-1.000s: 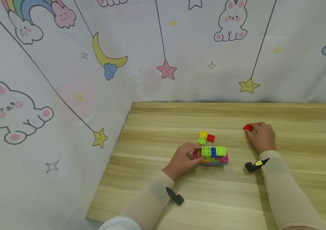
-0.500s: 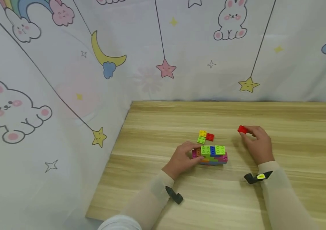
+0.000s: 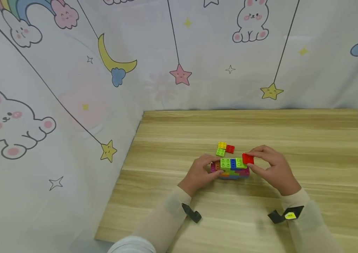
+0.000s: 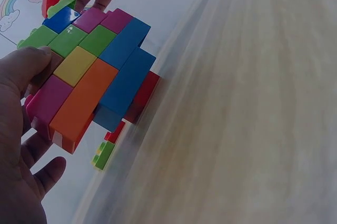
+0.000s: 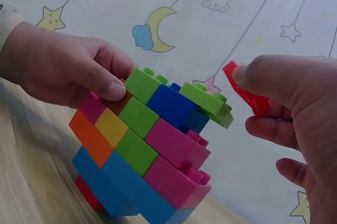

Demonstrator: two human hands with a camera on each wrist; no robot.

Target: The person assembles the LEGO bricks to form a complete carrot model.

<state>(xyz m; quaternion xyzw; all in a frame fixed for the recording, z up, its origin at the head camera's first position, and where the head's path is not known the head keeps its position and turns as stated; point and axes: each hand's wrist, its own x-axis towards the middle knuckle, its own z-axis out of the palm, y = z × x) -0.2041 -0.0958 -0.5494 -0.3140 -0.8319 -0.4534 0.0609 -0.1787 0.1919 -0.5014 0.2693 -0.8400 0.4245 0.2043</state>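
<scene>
A stacked block structure (image 3: 232, 173) of pink, orange, yellow, green and blue toy bricks stands on the table, its lowest red brick (image 5: 88, 193) visible in the right wrist view. My left hand (image 3: 198, 175) grips its left end between thumb and fingers. In my right hand (image 3: 270, 168), thumb and fingers pinch a red brick (image 3: 247, 159) near the structure's upper right end. The right wrist view has this red brick tilted and apart from the green top brick (image 5: 206, 104), which overhangs a blue brick (image 5: 177, 107).
Behind the structure lie a loose yellow brick (image 3: 222, 145), a green brick (image 3: 220, 152) and another red brick (image 3: 230, 149), close together on the wooden table (image 3: 166, 140). A white printed curtain (image 3: 128, 95) hangs along the back and left side.
My right hand has brought the red brick from the table's right side, leftward and nearer, up to the structure. My left hand keeps its hold in place.
</scene>
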